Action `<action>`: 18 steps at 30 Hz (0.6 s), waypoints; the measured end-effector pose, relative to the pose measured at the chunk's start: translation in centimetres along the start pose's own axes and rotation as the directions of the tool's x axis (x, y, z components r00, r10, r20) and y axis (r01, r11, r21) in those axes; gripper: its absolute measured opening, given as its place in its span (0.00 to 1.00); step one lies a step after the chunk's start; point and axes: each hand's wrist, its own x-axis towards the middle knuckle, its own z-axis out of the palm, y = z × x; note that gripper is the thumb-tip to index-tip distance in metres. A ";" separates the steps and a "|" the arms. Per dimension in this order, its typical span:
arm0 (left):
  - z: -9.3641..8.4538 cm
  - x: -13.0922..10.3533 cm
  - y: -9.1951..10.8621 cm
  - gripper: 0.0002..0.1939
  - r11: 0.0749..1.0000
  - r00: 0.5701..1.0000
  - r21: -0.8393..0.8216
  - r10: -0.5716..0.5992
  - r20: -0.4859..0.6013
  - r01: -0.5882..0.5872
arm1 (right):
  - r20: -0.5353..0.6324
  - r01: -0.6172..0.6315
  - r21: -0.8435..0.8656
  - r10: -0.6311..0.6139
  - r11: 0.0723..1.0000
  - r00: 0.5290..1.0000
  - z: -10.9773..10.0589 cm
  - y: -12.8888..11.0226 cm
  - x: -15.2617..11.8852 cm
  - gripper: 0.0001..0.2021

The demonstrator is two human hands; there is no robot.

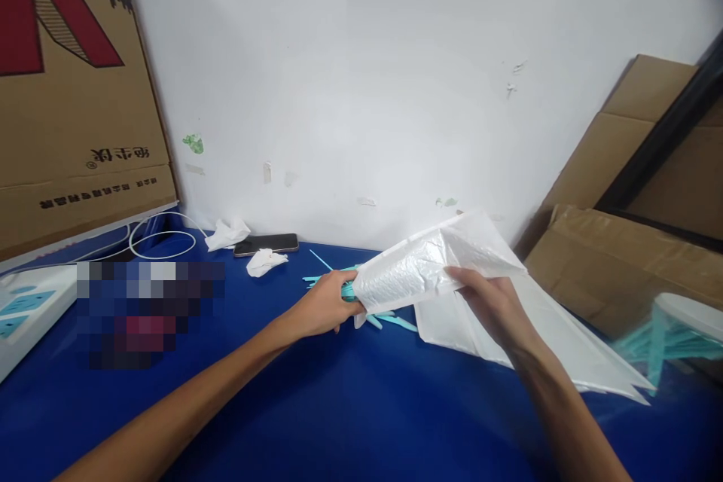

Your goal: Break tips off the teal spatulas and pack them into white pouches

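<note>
My left hand (pixel 327 304) is closed round a bundle of thin teal sticks (pixel 349 291) at the mouth of a white padded bag (pixel 407 275). The bag's shiny side faces up, and its left end touches the fingers of that hand. My right hand (pixel 490 301) pinches the bag near its right part, thumb on top. More teal strips (pixel 395 321) lie on the blue table below the bag. Other white bags (pixel 480 327) are spread flat under and beyond my right hand.
A phone (pixel 282 243) and crumpled tissues (pixel 266 262) lie near the wall. A power strip (pixel 34 309) and white cable (pixel 163 256) are at the left. At the right, a white container (pixel 686 314) with teal pieces stands before cardboard (pixel 587 263). A large box (pixel 84 120) rises at left.
</note>
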 end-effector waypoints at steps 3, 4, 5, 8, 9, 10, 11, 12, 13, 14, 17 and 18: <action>0.1 0.2 -0.4 0.14 1.000 1.000 -0.006 0.031 -0.004 -0.031 | 0.104 -0.033 0.153 0.017 0.988 0.994 0.4 -0.2 0.0 0.10; 0.2 0.3 -0.5 0.12 0.999 0.999 -0.009 0.051 -0.013 -0.051 | 0.125 -0.042 0.197 0.018 0.979 0.992 0.6 -0.3 0.0 0.09; 0.2 0.4 -0.5 0.10 0.997 0.997 -0.011 0.076 -0.023 -0.076 | 0.140 -0.051 0.233 0.019 0.971 0.990 0.7 -0.5 0.0 0.08; 0.5 0.4 -0.6 0.07 0.989 0.989 -0.012 0.145 -0.033 -0.145 | 0.169 -0.066 0.285 0.018 0.956 0.985 1.2 -0.8 0.0 0.08; 0.6 0.4 -0.6 0.07 0.987 0.987 -0.009 0.158 -0.028 -0.158 | 0.175 -0.080 0.292 0.029 0.953 0.984 1.3 -0.9 -0.1 0.08; 0.7 0.4 -0.7 0.07 0.986 0.986 -0.002 0.166 -0.022 -0.166 | 0.179 -0.106 0.292 0.055 0.950 0.982 1.5 -0.9 -0.3 0.08; 0.8 0.4 -0.8 0.08 0.985 0.985 0.010 0.172 -0.018 -0.172 | 0.176 -0.144 0.279 0.097 0.950 0.980 1.6 -0.8 -0.5 0.10; 0.9 0.4 -0.9 0.09 0.984 0.984 0.025 0.176 -0.016 -0.175 | 0.165 -0.191 0.247 0.153 0.950 0.974 1.7 -0.7 -0.9 0.13; 1.0 0.4 -1.1 0.11 0.983 0.984 0.045 0.178 -0.016 -0.177 | 0.149 -0.242 0.197 0.215 0.950 0.965 1.8 -0.6 -1.2 0.17; 1.1 0.4 -1.2 0.12 0.982 0.984 0.067 0.180 -0.015 -0.178 | 0.133 -0.293 0.131 0.276 0.947 0.952 1.8 -0.3 -1.6 0.21; 1.4 0.3 -1.6 0.14 0.976 0.984 0.131 0.176 -0.002 -0.174 | 0.128 -0.362 -0.036 0.363 0.932 0.923 1.9 0.4 -2.8 0.25; 1.4 0.3 -1.7 0.14 0.974 0.985 0.150 0.172 0.004 -0.171 | 0.145 -0.351 -0.052 0.354 0.935 0.924 1.9 0.5 -3.0 0.23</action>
